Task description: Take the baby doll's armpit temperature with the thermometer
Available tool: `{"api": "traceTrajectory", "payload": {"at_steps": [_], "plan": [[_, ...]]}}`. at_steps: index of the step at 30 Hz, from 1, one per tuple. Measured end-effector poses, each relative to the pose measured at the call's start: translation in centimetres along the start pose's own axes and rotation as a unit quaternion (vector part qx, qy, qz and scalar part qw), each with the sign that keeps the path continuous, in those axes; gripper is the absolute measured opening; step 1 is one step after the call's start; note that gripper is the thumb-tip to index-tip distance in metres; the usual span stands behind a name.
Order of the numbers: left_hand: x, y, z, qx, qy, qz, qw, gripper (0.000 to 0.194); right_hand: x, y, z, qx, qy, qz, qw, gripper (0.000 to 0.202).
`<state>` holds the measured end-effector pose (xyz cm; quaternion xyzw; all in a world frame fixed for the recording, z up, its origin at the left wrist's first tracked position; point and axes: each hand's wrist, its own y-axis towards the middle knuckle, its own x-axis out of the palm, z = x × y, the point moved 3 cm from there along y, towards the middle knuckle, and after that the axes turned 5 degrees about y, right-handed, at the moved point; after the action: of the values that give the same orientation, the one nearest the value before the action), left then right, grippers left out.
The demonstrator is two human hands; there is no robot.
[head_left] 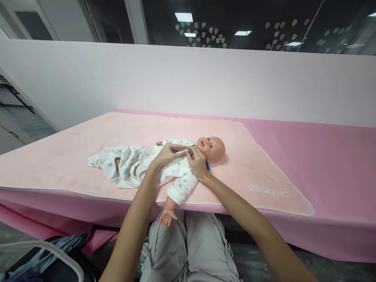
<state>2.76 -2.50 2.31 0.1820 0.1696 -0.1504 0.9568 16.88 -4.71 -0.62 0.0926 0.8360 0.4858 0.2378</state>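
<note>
A baby doll (216, 150) lies on its back with its head to the right. It wears a white printed romper (176, 168), and one doll hand (168, 213) hangs past the table's front edge. My left hand (166, 154) pinches the romper's front at the chest. Close beside it, my right hand (197, 160) has its fingers closed on the same cloth near the neck. A small white spot, perhaps a snap, shows between my fingertips; its details are too small to tell. The romper's legs spread loosely to the left, with openings in the cloth.
A peach mat (88, 129) lies under the doll on a pink-covered table (331, 168). Behind stands a white low wall (205, 82) below dark glass with heart stickers. At lower left, a chair (53, 250) holds dark cloth. A bit of blue (208, 166) shows beside the doll's neck.
</note>
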Motion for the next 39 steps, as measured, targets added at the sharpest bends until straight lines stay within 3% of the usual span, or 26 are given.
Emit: {"api": "traceTrajectory", "payload": {"at_steps": [9, 21, 31, 39], "plan": [[-0.1, 0.2, -0.4, 0.029, 0.077, 0.023, 0.996, 0.029, 0.1, 0.2, -0.2, -0.015, -0.014, -0.003, 1.000, 0.022], [-0.1, 0.3, -0.1, 0.043, 0.111, 0.032, 0.992, 0.028, 0.4, 0.0, 0.0, -0.019, -0.022, -0.006, 1.000, 0.024], [0.1, 0.0, 0.7, 0.036, 0.012, 0.024, 0.999, 0.025, 0.5, -0.1, 0.3, 0.000, -0.028, -0.013, 1.000, 0.025], [0.1, 0.0, 0.6, 0.034, -0.007, 0.016, 0.999, 0.021, 0.4, 0.0, 0.2, 0.006, -0.024, -0.011, 1.000, 0.026]]}}
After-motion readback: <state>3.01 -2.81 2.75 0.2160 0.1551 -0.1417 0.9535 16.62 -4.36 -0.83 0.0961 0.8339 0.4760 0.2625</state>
